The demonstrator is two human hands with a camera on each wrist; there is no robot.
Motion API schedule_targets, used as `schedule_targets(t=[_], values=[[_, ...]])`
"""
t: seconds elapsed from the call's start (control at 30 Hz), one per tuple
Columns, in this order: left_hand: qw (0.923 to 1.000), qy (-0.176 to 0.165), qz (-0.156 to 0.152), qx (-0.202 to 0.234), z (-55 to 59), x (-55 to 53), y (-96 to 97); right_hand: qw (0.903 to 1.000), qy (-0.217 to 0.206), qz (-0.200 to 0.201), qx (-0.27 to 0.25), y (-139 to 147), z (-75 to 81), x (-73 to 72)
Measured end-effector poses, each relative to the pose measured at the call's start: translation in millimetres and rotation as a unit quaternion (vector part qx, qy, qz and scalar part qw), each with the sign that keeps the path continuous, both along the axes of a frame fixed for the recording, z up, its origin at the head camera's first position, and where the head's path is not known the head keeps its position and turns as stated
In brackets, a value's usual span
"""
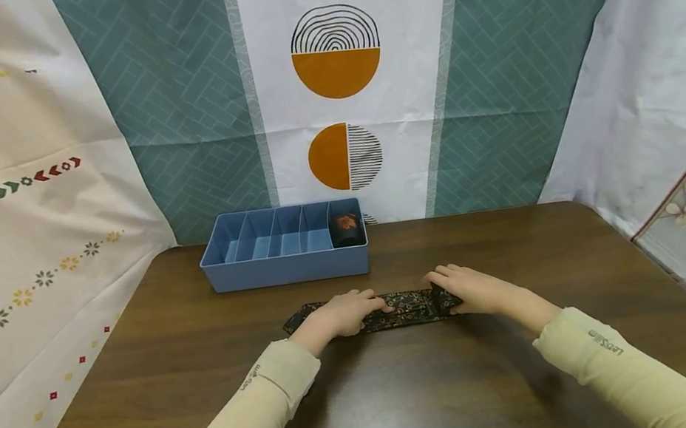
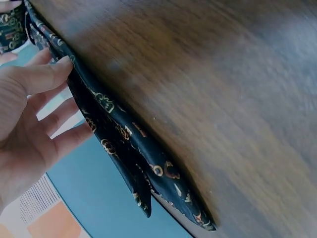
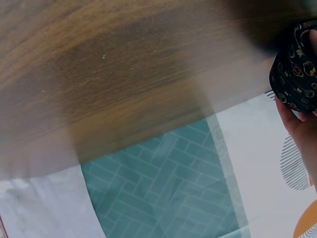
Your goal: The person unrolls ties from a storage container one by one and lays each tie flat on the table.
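A dark necktie with a small gold and orange pattern lies lengthwise across the table, its right part rolled up. My right hand grips that roll, fingers over the far side and thumb on the near side. Further left, my left hand holds the flat stretch, with the thumb at one edge and the fingers at the other. Beyond it the pointed, folded wide end of the tie extends loose to the left.
Behind the tie stands a blue divided box with several compartments. Its rightmost compartment holds a dark rolled item with an orange-red motif. Patterned curtains hang along the table's back edge and both sides.
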State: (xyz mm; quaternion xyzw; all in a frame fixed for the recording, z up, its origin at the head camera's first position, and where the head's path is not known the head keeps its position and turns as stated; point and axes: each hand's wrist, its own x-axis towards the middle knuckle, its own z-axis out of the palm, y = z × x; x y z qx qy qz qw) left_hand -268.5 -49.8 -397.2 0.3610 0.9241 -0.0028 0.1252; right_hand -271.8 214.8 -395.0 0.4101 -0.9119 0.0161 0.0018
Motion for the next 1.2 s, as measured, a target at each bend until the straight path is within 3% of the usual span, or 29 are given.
schedule_targets(t=[0.27,0.5,0.93,1.2], values=[[0.9999,0.003,-0.001,-0.013,-1.9,-2.2,-0.9,0.9997,0.018,0.011,-0.011,5,-2.1,-2.1],[1.0,0.007,-0.005,0.002,-4.2,-0.8,-3.5,0.9998,0.016,0.005,-0.011,9,0.2,-1.9],[0.9997,-0.005,-0.004,0.024,-9.0,-0.4,-31.5,0.9994,0.028,0.015,-0.016,6,-5.9,1.5],[0.9992,-0.009,-0.007,0.039,-7.2,-2.8,-39.8,0.9997,0.022,-0.003,-0.008,2,-3.5,1.4]])
